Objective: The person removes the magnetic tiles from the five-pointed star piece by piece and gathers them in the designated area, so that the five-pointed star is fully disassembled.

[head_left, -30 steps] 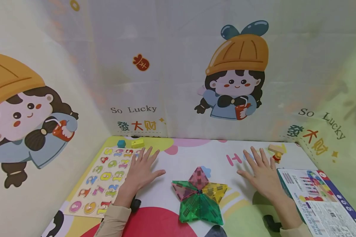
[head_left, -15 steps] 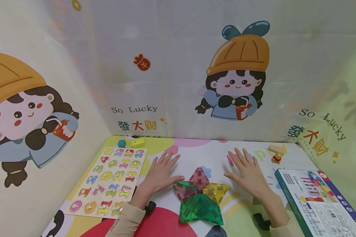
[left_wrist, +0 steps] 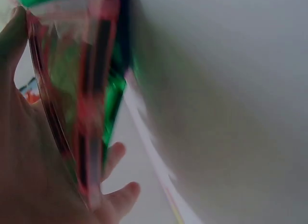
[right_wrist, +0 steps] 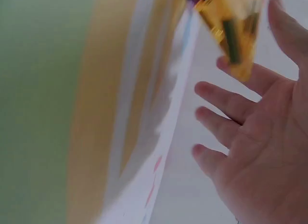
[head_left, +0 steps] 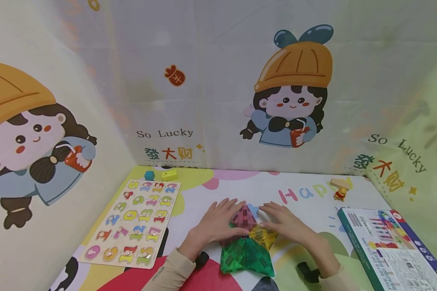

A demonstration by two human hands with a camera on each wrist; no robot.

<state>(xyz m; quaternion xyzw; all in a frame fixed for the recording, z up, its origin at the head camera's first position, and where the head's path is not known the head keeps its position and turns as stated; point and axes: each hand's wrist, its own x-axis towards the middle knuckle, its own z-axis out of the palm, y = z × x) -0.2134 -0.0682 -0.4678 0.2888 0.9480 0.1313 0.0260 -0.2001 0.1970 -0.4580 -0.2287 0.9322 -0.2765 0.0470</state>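
A star of translucent magnetic tiles (head_left: 245,256), with green, pink and yellow parts, sits at the front middle of the table. My left hand (head_left: 216,222) lies over its left point, covering most of it. In the left wrist view, a pink-edged tile (left_wrist: 91,89) is between the thumb and the loosely bent fingers (left_wrist: 124,197); blur hides how firmly they touch. On the other side, my right hand (head_left: 285,222) is beside the yellow point (right_wrist: 231,36), its fingers spread and the thumb apart from them. The pink top point (head_left: 245,218) shows between both hands.
To the left lies a wooden number puzzle board (head_left: 131,224). A blue block (head_left: 149,176) and a yellow block (head_left: 169,175) are behind it. At the right are a colourful box (head_left: 393,246), a small bear figure (head_left: 340,194) and a wooden piece (head_left: 338,183).
Both hands have moved inward and toward the front, from either side of the table to the star's left and right points. The star has stayed in place.
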